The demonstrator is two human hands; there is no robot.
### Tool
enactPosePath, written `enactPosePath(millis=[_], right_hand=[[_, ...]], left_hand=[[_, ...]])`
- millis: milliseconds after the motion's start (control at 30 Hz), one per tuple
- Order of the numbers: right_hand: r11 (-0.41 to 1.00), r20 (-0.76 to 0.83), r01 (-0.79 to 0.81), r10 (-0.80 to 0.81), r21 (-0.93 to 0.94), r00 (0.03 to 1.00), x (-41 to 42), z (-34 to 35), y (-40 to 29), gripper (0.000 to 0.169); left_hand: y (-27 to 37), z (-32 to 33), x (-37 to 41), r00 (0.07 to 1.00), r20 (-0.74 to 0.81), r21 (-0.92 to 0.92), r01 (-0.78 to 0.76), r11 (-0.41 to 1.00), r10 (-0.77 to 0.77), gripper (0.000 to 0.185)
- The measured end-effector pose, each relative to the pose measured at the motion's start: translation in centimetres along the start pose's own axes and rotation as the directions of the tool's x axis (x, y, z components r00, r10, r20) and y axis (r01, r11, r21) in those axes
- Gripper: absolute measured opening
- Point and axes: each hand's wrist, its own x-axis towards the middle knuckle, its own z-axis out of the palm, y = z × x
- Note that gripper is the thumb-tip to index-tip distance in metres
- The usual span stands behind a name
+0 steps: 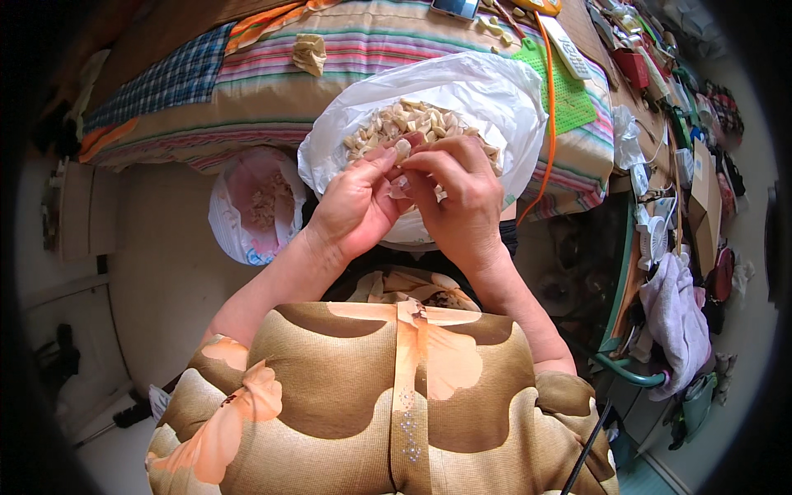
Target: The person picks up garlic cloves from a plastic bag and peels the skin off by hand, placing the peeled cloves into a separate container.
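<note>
My left hand holds a whitish garlic clove between thumb and fingers. The fingertips of my right hand meet at the clove, and loose papery skin lies below it, between the hands. Whether the right fingers pinch clove or skin is hard to tell. Just beyond both hands, many garlic cloves lie heaped in an open white plastic bag. Left of my left forearm, a lined bin holds pale skins.
A striped cloth covers the bed-like surface ahead. On it lie a crumpled paper, a green mesh mat, a white remote control and a phone. An orange cord hangs over the edge. Clutter and a lilac towel stand right.
</note>
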Motion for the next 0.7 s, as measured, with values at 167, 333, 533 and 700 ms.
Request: enactPosePath(millis=[167,333,533,700], right_hand=[[0.998,-0.086,-0.068,0.069,0.008,0.994,0.2,-0.4,0.5,0.026],[0.979,0.033,-0.172,0.169,0.111,0.985,0.3,-0.4,0.4,0.034],[0.832,0.168,-0.335,0.289,0.443,0.942,0.2,-0.6,0.5,0.019],[0.501,0.236,-0.444,0.424,0.743,0.874,-0.2,-0.2,1.7,0.014]], left_hand=[[-0.2,1.5,-0.2,0.998,-0.068,0.048,-0.009,0.999,0.012,0.029],[-0.4,0.0,-0.2,0.991,0.132,-0.06,0.042,0.997,-0.033,0.029],[-0.6,0.7,-0.4,0.999,0.031,0.043,0.019,0.999,-0.02,0.029],[-0.8,0.9,-0.2,0.998,-0.048,0.062,0.03,0.998,-0.027,0.026]])
